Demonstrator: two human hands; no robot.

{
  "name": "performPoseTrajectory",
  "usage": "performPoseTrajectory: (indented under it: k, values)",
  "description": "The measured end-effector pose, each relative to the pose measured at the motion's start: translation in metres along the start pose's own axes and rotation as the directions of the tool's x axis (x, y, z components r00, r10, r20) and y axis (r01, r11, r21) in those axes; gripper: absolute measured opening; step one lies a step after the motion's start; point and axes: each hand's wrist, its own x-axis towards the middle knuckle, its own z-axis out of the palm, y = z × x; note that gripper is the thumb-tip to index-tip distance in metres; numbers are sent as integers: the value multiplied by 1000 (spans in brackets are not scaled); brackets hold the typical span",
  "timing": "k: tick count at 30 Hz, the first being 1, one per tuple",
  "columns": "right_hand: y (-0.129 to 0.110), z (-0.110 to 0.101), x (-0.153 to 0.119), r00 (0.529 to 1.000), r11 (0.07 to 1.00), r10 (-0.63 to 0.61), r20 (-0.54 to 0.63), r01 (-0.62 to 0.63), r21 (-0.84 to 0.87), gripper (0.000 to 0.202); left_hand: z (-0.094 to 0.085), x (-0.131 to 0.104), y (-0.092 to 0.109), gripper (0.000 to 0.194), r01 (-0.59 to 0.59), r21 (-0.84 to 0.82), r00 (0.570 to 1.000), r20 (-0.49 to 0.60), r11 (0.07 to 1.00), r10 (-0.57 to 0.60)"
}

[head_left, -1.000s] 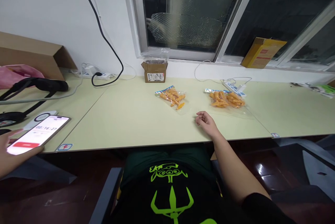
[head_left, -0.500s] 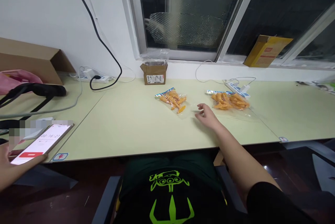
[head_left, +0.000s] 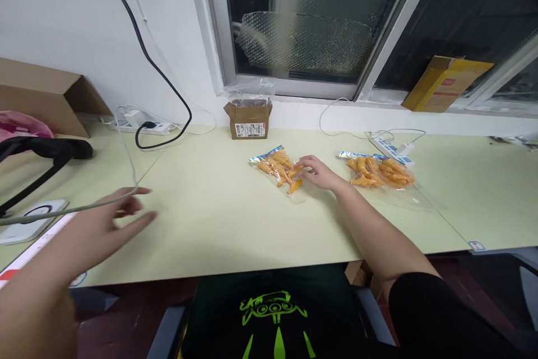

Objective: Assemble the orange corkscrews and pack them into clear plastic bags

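Observation:
My left hand [head_left: 111, 227] is over the left part of the table, its fingers apart and nothing in them. Under that forearm lies a phone [head_left: 40, 247], partly covered. A clear bag of orange food [head_left: 279, 168] with a shiny blue top edge lies flat in the middle of the table. My right hand [head_left: 317, 173] is at this bag's right edge, fingertips touching or just over it, fingers curved and apart. Further right rest more clear bags of orange food [head_left: 380, 173], beyond my right forearm.
A small open cardboard box [head_left: 249, 119] stands against the wall. Power strips [head_left: 390, 149] with cables lie at the back. At the left are a larger box [head_left: 42, 96], a black strap-like object [head_left: 54, 152] and a white pad [head_left: 31, 223]. A grey cable crosses near my left hand.
My left hand has left the phone and moved right over the table. My right hand has moved left to the middle bag. The view has shifted slightly.

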Motion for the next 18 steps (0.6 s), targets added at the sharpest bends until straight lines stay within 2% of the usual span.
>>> performPoseTrajectory:
  k: [2, 5, 7, 9, 11, 14, 18]
  values:
    - [5, 17, 7, 998, 998, -50, -38, 52, 36, 31, 37, 23, 23, 45, -155, 81, 982, 120, 985, 144]
    - [14, 37, 14, 990, 986, -128, -61, 133, 95, 33, 91, 62, 61, 40, -360, 101, 921, 195, 928, 336]
    - [20, 44, 18, 985, 978, -169, -45, 173, 112, 29, 120, 91, 84, 52, -385, 33, 905, 210, 922, 371]
    - [26, 47, 24, 985, 979, -168, -33, 170, 112, 25, 144, 121, 103, 69, -294, -9, 941, 170, 956, 291]
    - [30, 49, 29, 989, 985, -138, -44, 142, 99, 25, 163, 148, 117, 78, -142, -44, 965, 217, 989, 148]
    - [34, 52, 35, 989, 989, -118, -91, 125, 76, 28, 181, 174, 131, 63, -19, -95, 933, 357, 995, 52]
    - [37, 55, 32, 980, 992, -84, -181, 99, 75, 34, 193, 185, 134, 47, 64, -329, 901, 425, 942, 87]
